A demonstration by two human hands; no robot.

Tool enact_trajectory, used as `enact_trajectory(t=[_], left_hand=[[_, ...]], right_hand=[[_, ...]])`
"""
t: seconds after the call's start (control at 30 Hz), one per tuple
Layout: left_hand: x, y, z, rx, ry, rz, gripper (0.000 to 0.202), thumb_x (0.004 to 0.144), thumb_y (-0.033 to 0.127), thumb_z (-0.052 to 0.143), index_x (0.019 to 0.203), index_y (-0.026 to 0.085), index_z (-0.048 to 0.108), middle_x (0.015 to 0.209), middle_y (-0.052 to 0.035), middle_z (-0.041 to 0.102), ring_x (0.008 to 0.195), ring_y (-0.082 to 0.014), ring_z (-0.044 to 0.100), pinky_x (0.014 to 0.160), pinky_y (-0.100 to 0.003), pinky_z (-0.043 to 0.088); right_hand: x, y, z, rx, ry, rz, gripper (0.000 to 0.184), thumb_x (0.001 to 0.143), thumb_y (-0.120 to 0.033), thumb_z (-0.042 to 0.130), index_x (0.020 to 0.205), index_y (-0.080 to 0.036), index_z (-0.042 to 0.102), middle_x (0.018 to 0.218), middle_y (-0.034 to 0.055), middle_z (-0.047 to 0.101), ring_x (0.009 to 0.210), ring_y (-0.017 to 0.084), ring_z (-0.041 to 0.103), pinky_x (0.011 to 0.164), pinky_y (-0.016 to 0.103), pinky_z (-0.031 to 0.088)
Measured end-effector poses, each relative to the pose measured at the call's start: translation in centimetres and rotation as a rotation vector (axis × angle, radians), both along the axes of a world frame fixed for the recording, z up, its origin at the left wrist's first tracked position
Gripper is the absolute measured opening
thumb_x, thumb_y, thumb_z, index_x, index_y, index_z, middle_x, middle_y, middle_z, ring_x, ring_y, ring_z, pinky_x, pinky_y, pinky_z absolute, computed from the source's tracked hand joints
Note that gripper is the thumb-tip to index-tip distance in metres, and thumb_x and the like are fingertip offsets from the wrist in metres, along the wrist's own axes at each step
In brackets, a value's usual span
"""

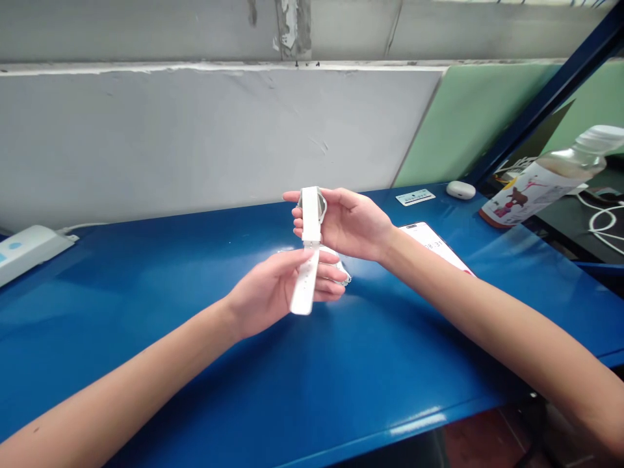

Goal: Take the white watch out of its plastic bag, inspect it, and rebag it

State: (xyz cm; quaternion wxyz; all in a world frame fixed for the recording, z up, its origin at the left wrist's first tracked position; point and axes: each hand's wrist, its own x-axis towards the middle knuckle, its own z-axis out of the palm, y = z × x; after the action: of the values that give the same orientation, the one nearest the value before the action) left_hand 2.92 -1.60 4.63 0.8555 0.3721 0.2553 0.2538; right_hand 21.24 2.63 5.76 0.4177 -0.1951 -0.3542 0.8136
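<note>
A white wristwatch [311, 214] is held up above the blue table, its strap hanging toward me. My right hand [351, 224] grips the watch case, with fingers behind it. Lower down, my left hand [277, 286] pinches the loose strap end [305, 286], which has a row of holes, between thumb and fingers. The watch face is mostly covered by the strap. Behind my left fingers lies a pale object with a beaded, shiny edge [347, 279]; my hands hide most of it, so its kind is unclear.
On the blue table [195, 260], a phone [433, 246] with a lit screen lies under my right forearm. Farther back are a card [415, 197] and a white earbud case [461, 190]. A drink bottle [541, 182] stands at right; a white device [34, 250] sits at left.
</note>
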Motion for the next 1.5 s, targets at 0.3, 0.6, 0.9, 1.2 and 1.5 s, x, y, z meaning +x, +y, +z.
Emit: enact_trajectory(t=[0.3,0.6,0.9,1.2,1.5], left_hand=[[-0.2,-0.1,0.6,-0.203,-0.238,0.171,0.087,0.092,0.071,0.037,0.141,0.000,0.046,0.122,-0.0228,0.069,0.122,-0.0356,0.061,0.105,-0.046,0.045],[0.2,-0.5,0.4,-0.161,-0.165,0.112,0.088,0.090,0.071,0.043,0.139,-0.002,0.045,0.133,-0.0282,0.061,0.129,-0.0389,0.055,0.107,-0.049,0.045],[1.1,-0.9,-0.4,0.279,0.106,0.189,0.025,0.091,0.026,0.071,0.113,0.014,0.070,0.110,-0.0108,0.074,0.108,-0.0271,0.069,0.099,-0.042,0.053],[1.3,-1.4,-0.6,0.252,0.125,0.056,0.031,0.094,0.040,0.066,0.102,0.010,0.069,0.086,-0.0093,0.074,0.084,-0.0228,0.073,0.082,-0.035,0.058],[1.3,-0.7,-0.9,0.223,0.237,0.195,0.033,0.093,0.041,0.066,0.103,0.010,0.068,0.102,-0.0163,0.077,0.100,-0.0281,0.073,0.095,-0.040,0.055]], right_hand=[[0.5,0.5,-0.8,0.188,-0.133,-0.377,0.027,0.078,-0.047,0.079,0.087,-0.023,0.069,0.075,-0.0031,0.064,0.066,0.011,0.061,0.070,0.025,0.057],[1.1,1.0,-0.3,0.378,-0.271,-0.691,0.031,0.091,-0.056,0.058,0.100,-0.028,0.068,0.104,-0.0012,0.068,0.101,0.018,0.065,0.084,0.034,0.055],[-1.0,-1.4,-0.8,0.391,-0.435,-0.416,0.023,0.077,-0.045,0.079,0.083,-0.023,0.076,0.090,0.0011,0.071,0.085,0.017,0.065,0.073,0.031,0.052],[-1.3,-1.9,-0.9,0.229,-0.260,-0.090,0.028,0.095,-0.043,0.059,0.106,-0.021,0.072,0.103,0.0045,0.076,0.089,0.016,0.069,0.085,0.031,0.056],[-0.8,-1.4,-0.6,0.187,-0.127,-0.095,0.028,0.097,-0.036,0.051,0.105,-0.019,0.072,0.103,0.0059,0.078,0.103,0.019,0.070,0.102,0.036,0.050]])
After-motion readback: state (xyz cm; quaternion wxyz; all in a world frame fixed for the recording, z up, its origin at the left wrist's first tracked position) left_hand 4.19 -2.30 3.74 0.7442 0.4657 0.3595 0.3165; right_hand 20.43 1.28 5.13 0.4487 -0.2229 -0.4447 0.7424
